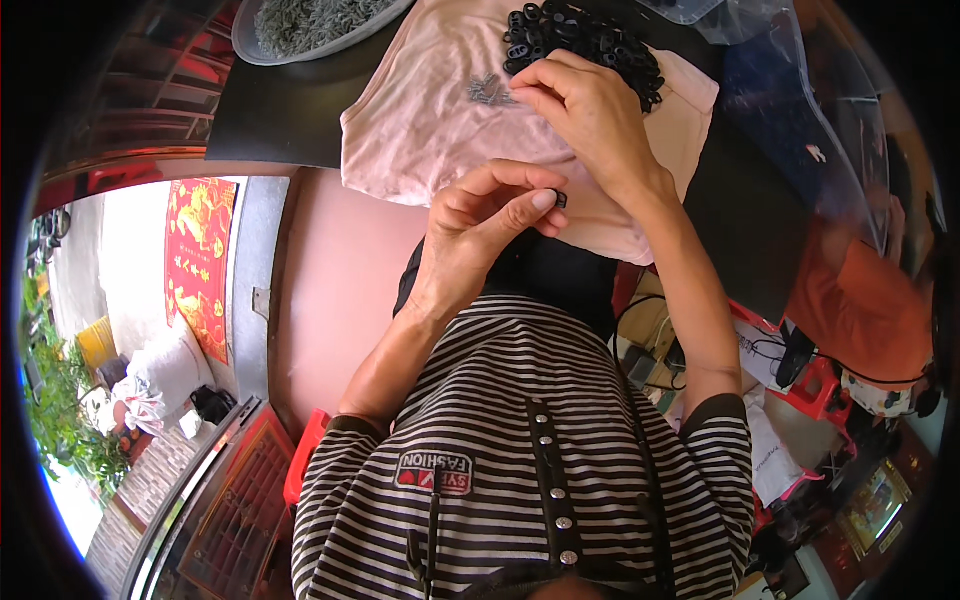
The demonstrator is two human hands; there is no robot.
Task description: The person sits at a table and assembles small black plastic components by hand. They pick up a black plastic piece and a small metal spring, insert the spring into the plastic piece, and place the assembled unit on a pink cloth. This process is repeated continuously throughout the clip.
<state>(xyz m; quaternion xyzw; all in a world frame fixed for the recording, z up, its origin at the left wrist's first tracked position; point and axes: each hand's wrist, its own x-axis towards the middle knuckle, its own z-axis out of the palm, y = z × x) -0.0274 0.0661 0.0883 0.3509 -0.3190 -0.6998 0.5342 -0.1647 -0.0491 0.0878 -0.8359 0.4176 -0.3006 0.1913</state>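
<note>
My left hand (470, 220) is closed in a pinch, with a small black plastic piece (560, 199) between thumb and forefinger. Farther off and to the right, my right hand (595, 115) reaches over a pink cloth (410, 120). Its thumb and forefinger come together at the edge of a little heap of small grey pieces (486, 90), which look like screws or pins. Whether anything sits between those fingertips is too small to tell. Just beyond the right hand lies a large pile of black plastic pieces (630, 65), several with oval holes.
A pale bowl (245, 42) full of similar grey pieces stands at the far left on the black tabletop (270, 110). Clear plastic (800, 90) covers the far right. An orange sleeve (850, 310) of another person shows at the right. A doorway frame (262, 270) stands on the left.
</note>
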